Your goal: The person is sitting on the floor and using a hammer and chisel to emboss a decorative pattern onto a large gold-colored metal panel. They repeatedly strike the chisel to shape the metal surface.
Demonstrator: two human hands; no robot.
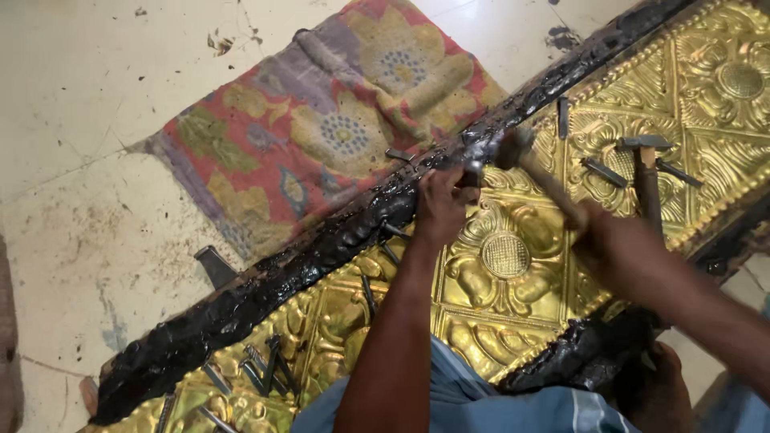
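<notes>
On the pale, stained floor (96, 120) a flowered red cloth (321, 128) lies beside your embossed brass sheet (505, 265), which is edged in black pitch (265, 281). Your left hand (439, 204) pinches a small steel punch (472, 172) upright at the sheet's upper edge. Your right hand (597, 232) is clenched around a hammer (529, 164), its head just beside the punch. Loose punches (269, 369) and a second hammer (646, 172) rest on the brass.

floral cloth (321, 128) on pale floor (96, 80) | spare hammer (646, 172) | loose punches (265, 373)
</notes>
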